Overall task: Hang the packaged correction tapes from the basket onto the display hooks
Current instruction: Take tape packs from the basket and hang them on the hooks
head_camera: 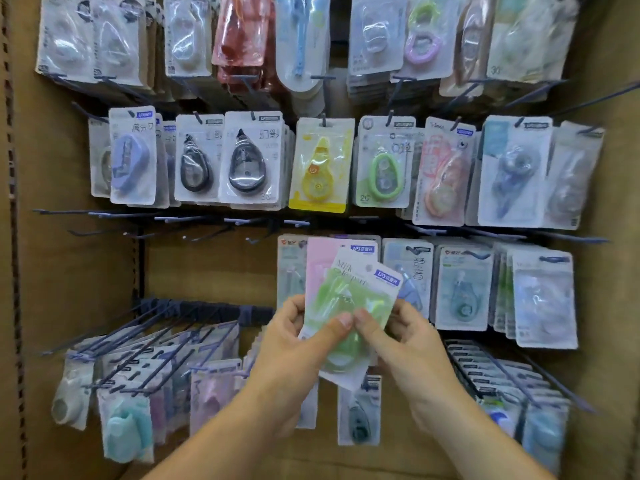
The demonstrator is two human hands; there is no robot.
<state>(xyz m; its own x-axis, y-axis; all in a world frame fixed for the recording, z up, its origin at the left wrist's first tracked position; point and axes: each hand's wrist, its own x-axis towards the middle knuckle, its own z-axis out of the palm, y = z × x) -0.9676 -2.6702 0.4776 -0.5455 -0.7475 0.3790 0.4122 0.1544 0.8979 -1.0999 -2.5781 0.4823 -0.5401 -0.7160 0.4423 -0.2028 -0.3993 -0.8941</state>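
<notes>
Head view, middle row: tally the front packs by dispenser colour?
Lavender pack: 1
Black packs: 2
Yellow pack: 1
Green pack: 1
Pink pack: 1
Blue-grey pack: 1
Whitish pack: 1
Total: 8, leaving out the half-hidden packs behind these.

Two hands, left hand (294, 344) and right hand (412, 348), share one green correction tape pack (349, 299) before one cardboard display (76, 271) of four hook rows. The second row fronts one yellow pack (320, 168), one purple pack (133, 161) and perhaps ten in all; overlap muddies that tally.
</notes>
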